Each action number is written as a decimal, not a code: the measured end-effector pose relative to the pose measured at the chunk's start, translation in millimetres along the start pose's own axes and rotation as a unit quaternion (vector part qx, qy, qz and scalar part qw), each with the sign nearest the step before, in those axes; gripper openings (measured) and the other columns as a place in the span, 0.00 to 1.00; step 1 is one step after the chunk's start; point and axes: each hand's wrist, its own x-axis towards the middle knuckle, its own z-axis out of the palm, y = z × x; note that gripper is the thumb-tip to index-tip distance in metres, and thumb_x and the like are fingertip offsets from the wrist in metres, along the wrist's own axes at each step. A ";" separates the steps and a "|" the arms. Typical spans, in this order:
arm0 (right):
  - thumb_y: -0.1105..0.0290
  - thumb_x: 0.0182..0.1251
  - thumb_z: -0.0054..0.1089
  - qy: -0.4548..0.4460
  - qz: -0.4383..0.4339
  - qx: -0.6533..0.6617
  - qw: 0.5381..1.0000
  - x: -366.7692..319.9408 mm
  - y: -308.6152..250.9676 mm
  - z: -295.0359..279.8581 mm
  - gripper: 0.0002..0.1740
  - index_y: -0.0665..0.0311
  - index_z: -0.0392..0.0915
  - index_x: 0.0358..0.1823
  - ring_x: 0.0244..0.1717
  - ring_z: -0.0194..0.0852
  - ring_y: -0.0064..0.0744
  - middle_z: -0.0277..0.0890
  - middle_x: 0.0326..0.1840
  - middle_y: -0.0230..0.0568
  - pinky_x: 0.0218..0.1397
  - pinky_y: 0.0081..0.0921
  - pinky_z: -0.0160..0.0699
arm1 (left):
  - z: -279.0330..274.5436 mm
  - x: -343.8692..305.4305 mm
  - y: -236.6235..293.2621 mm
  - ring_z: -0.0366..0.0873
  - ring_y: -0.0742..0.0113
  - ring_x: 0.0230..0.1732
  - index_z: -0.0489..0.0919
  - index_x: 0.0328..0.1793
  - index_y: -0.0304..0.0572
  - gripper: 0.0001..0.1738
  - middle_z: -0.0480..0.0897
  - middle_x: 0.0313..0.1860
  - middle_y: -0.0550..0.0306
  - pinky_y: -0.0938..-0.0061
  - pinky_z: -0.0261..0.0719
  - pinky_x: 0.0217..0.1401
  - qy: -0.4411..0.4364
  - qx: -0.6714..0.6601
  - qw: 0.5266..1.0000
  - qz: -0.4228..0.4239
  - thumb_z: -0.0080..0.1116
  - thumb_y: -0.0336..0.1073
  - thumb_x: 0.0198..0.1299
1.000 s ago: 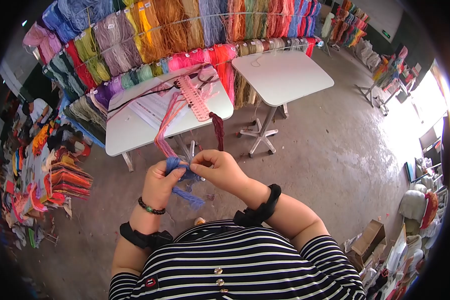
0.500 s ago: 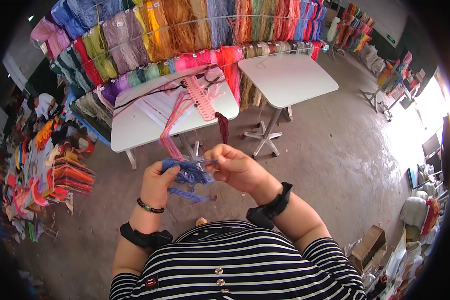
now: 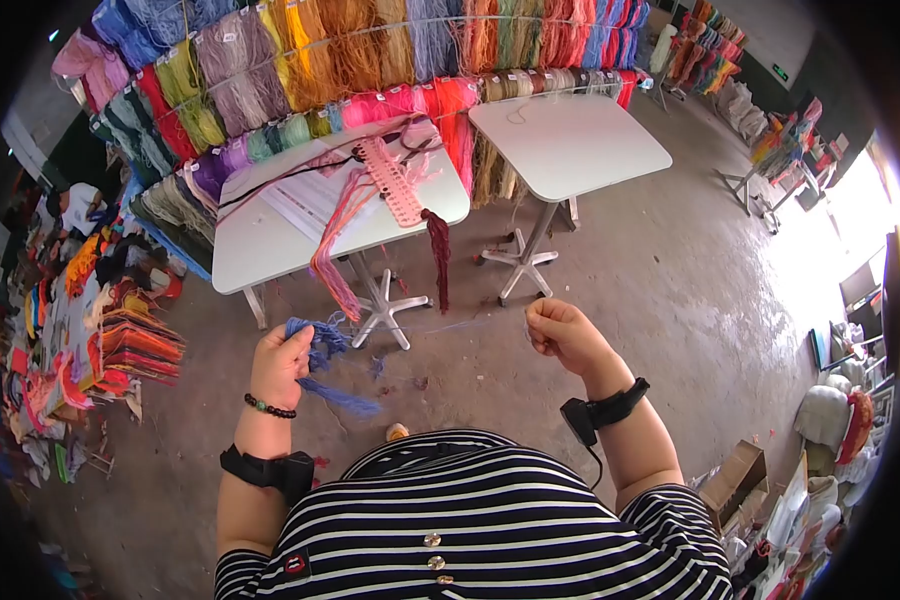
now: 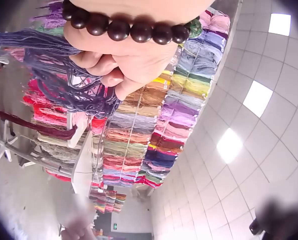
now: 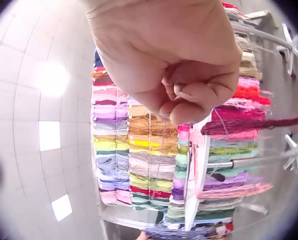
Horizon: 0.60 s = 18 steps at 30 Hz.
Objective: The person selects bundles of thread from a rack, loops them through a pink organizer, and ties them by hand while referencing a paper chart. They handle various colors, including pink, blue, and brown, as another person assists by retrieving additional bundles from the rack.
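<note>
My left hand (image 3: 275,368) grips a skein of blue yarn (image 3: 326,347), thumb pressed over its top. Loose loops and a frayed tail dangle below the fingers. Seen from the left wrist, the blue yarn (image 4: 59,75) spreads out in slack loops beside curled fingers. Well off to the right, my right hand (image 3: 572,338) pinches the end of a thin blue strand (image 3: 457,325) that stretches across from the skein. In the right wrist view, thumb and fingertips meet on that strand (image 5: 163,142). Both hands are in the air in front of the striped shirt.
Ahead, a white table (image 3: 270,258) bears paper sheets (image 3: 305,205), a pink holed strip (image 3: 388,182) with yarn tied along it, and a dark red hank (image 3: 437,260) hanging off its edge. A second white table (image 3: 570,150) stands to its right. Racks of coloured yarn (image 3: 350,60) rise behind.
My right hand has drawn away to the right from the left hand, pulling out a thin strand. The left hand has shifted slightly left with the blue skein, which hangs looser.
</note>
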 end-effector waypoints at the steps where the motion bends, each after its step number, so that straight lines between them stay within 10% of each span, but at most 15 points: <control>1: 0.65 0.68 0.56 0.003 0.001 -0.036 0.999 -1.6 -0.3 -0.2 0.08 0.61 0.74 0.39 0.25 0.66 0.17 0.69 0.27 0.26 0.27 0.14 0.63 | 1.5 0.2 0.8 0.56 0.85 0.17 0.75 0.29 0.48 0.09 0.67 0.19 0.74 0.85 0.50 0.19 -0.001 0.001 1.000 0.003 0.62 0.36 0.60; 6: 0.68 0.65 0.59 0.098 0.002 -0.280 0.955 -9.0 -5.1 8.7 0.15 0.65 0.78 0.51 0.28 0.72 0.21 0.77 0.32 0.33 0.33 0.18 0.71 | 5.4 -0.7 6.8 0.56 0.85 0.17 0.76 0.31 0.47 0.08 0.68 0.20 0.73 0.85 0.51 0.19 -0.026 -0.006 1.000 -0.017 0.62 0.37 0.60; 9: 0.69 0.61 0.61 0.222 -0.152 -0.379 0.885 9.2 7.1 13.8 0.15 0.66 0.80 0.49 0.32 0.77 0.25 0.81 0.35 0.39 0.39 0.22 0.76 | 17.4 -7.5 10.9 0.56 0.85 0.16 0.76 0.32 0.47 0.07 0.68 0.20 0.72 0.86 0.50 0.18 -0.045 -0.031 0.997 -0.053 0.61 0.37 0.60; 18: 0.66 0.62 0.61 -0.082 -0.218 -0.328 0.915 31.3 -24.6 150.1 0.13 0.68 0.79 0.42 0.33 0.77 0.35 0.80 0.33 0.45 0.39 0.29 0.74 | 64.4 -16.5 5.8 0.55 0.86 0.17 0.78 0.35 0.47 0.06 0.68 0.20 0.75 0.86 0.50 0.19 -0.141 0.004 0.988 -0.056 0.61 0.38 0.61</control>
